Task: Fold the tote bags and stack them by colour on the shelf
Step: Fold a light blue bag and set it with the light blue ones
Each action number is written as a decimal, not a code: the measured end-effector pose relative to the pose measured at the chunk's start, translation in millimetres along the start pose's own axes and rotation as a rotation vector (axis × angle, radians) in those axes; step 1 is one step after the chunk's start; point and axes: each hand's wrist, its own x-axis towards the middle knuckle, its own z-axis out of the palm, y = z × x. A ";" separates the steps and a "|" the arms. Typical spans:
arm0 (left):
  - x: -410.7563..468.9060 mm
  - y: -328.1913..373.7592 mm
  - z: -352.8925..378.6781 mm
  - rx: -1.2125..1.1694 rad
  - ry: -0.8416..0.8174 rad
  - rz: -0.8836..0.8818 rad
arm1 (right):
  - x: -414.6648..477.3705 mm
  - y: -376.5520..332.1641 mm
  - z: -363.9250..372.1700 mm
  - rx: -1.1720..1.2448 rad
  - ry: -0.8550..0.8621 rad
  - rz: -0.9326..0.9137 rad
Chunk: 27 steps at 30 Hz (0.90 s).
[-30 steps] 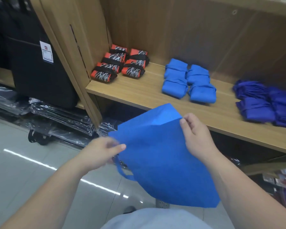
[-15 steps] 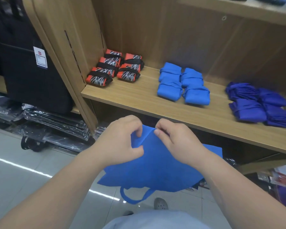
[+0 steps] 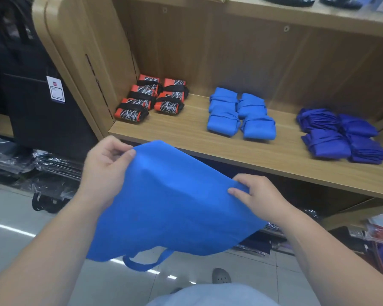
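I see the blue tote bag (image 3: 170, 202) held up in the air, just in front of the wooden shelf (image 3: 230, 151) and a bit lower than its front edge. The bag is spread out flat between two hands. The left hand (image 3: 104, 171) pinches the bag's top left corner between thumb and fingers. The right hand (image 3: 259, 197) grips the bag's right corner, with the fingers curled over the cloth. The two hands are well apart. One loop handle (image 3: 146, 262) hangs down from the low edge of the bag.

On the shelf I see three groups of folded bags. The orange and black bags (image 3: 152, 100) sit at the left end. The light blue bags (image 3: 241, 113) sit in the middle, the same colour as the bag in the hands. The dark blue bags (image 3: 341, 135) sit at the right end. The groups are well apart from each other.

To the left of the shelf hangs a big black bag (image 3: 42, 124) with a white tag (image 3: 55, 89). Below, a grey shoe (image 3: 221, 276) stands on the shiny floor (image 3: 20, 217).
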 end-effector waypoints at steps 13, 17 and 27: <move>13.7 -29.3 -20.5 0.659 0.020 -0.047 | 3.9 -2.9 -21.7 0.407 0.395 0.011; 8.8 3.9 1.5 0.746 -0.241 0.220 | 2.3 -37.7 -32.0 0.120 0.322 -0.223; -0.5 32.0 72.1 0.358 -0.586 0.305 | 9.2 -45.3 -24.8 0.229 0.126 -0.129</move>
